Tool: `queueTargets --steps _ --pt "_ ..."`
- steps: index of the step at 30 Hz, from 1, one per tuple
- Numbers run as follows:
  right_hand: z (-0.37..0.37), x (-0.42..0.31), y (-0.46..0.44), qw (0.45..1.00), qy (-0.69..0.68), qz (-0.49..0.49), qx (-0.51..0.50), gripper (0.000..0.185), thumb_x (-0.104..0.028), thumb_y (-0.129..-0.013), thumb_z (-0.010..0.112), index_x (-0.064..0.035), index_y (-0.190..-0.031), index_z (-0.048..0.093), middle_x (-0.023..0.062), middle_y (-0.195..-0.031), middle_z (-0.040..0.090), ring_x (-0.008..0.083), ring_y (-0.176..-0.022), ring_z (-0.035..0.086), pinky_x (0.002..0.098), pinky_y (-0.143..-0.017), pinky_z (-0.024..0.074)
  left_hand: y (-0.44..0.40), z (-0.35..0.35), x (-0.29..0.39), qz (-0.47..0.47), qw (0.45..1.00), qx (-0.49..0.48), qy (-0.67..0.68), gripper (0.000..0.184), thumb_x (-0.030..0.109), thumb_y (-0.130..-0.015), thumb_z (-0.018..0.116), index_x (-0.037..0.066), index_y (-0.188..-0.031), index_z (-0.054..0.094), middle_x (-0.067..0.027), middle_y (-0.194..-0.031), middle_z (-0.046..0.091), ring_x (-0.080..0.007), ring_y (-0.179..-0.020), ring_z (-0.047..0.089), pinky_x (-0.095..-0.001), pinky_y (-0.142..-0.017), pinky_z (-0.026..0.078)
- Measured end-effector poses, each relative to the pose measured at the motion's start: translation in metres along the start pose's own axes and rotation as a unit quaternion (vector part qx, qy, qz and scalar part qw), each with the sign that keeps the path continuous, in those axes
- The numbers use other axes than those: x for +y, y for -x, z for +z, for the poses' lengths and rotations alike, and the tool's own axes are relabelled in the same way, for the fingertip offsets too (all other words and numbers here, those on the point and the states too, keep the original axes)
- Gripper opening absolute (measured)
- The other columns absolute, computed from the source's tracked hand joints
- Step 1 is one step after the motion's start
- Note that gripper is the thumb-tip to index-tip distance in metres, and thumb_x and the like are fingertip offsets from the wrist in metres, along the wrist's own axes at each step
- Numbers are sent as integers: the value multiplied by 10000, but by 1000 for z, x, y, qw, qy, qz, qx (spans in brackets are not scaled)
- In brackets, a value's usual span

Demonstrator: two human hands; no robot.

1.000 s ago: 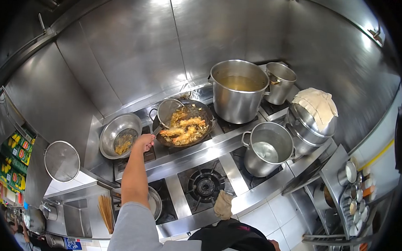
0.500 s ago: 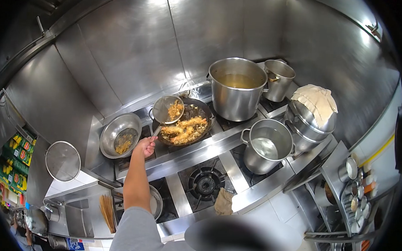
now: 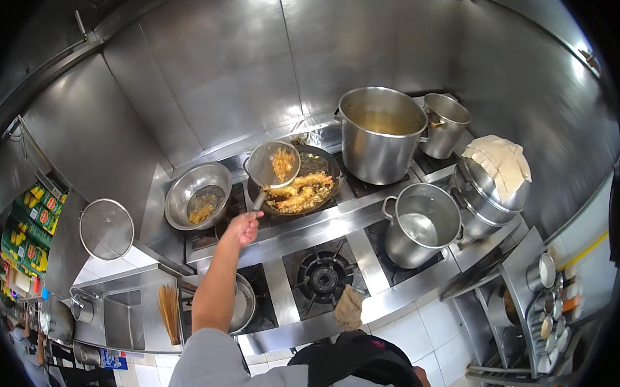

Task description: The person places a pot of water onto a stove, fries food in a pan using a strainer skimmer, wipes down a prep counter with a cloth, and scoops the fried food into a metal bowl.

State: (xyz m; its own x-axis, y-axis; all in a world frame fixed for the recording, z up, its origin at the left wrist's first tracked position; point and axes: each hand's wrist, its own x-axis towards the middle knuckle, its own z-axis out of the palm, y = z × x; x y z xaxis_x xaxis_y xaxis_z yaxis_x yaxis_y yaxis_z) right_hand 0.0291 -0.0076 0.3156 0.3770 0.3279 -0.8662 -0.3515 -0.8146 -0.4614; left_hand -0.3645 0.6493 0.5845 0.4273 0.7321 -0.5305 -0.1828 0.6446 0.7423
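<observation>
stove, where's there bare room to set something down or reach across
The front middle burner is bare, between the pan at left and the front pot at right; a cloth sits at its near right corner. Reaching across the steel strip behind it looks feasible. The back row is crowded: bowl, wok, strainer, tall pot.

Wall panels (image 3: 219, 65) are smooth, glossy metal. The strainer (image 3: 261, 165) is fine metal mesh; the wok (image 3: 316, 160), dull dark metal. Fried pieces (image 3: 309, 183) present a rough crust. Bowl (image 3: 178, 193) and stockpot (image 3: 375, 158) show shiny metal. The burner (image 3: 323, 278) is matt metal, the draped cloth (image 3: 495, 160) matt fabric.
</observation>
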Motion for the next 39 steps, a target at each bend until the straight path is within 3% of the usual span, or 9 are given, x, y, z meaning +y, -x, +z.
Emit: queueTargets --steps 17,18,19,24,26,27,29,32,39 --pt "-4 40 -68 996 90 15 11 148 -207 -846 545 -95 -749 555 58 -689 552 192 -653 522 394 -602 421 31 32 -22 27 998 -9 59 204 202 -991 416 66 -1109 510 55 -536 361 -39 -369 268 -204 -315 212" --pt "-5 57 -92 982 186 -32 23 167 -208 -848 539 -93 -729 557 63 -660 558 192 -628 530 394 -589 426 38 28 -22 34 995 -25 92 205 203 -992 412 66 -1106 513 55 -533 358 -41 -366 268 -204 -314 213" --pt "-10 57 -95 888 364 -281 17 212 -203 -846 522 -86 -671 552 83 -571 552 200 -562 553 382 -568 444 42 18 -17 42 992 -49 112 208 215 -989 424 74 -1109 519 57 -535 353 -43 -362 266 -204 -312 215" --pt "1 9 -73 998 62 1 -18 181 -206 -842 527 -92 -704 558 77 -611 556 204 -592 550 389 -583 442 101 -31 11 134 982 54 119 197 169 -962 427 121 -1123 530 53 -536 332 -44 -369 251 -206 -320 199" --pt "6 -10 -68 998 57 5 -21 170 -207 -840 530 -94 -718 561 74 -628 558 206 -605 549 392 -589 441 104 -94 14 186 979 82 19 227 188 -929 455 110 -1132 523 -13 -616 518 -131 -440 478 -291 -385 391" --pt "8 -18 -64 998 57 3 -24 164 -208 -839 531 -95 -724 562 73 -636 558 206 -611 548 394 -592 441 81 -138 9 310 930 140 -143 244 185 -912 466 103 -1136 517 -62 -698 565 -192 -538 539 -341 -469 438" --pt "12 -34 -61 998 55 0 -27 153 -209 -838 533 -97 -738 565 70 -652 560 208 -623 547 396 -598 440 75 -166 12 429 631 431 -481 282 180 -877 487 87 -1143 505 -162 -861 660 -314 -734 661 -440 -638 532" --pt "15 -55 -54 998 51 -7 -30 139 -211 -835 536 -101 -757 569 67 -677 562 210 -641 545 401 -607 439 136 -92 13 91 599 545 -579 371 156 -836 508 79 -1198 483 -277 -1054 626 -433 -986 614 -519 -865 480" --pt "18 -64 -43 999 37 -1 -29 115 -215 -830 543 -109 -804 579 58 -734 568 215 -683 541 411 -628 436 136 -124 -14 110 538 582 -600 498 121 -813 529 115 -1305 452 -224 -897 674 -397 -848 664 -476 -753 533"
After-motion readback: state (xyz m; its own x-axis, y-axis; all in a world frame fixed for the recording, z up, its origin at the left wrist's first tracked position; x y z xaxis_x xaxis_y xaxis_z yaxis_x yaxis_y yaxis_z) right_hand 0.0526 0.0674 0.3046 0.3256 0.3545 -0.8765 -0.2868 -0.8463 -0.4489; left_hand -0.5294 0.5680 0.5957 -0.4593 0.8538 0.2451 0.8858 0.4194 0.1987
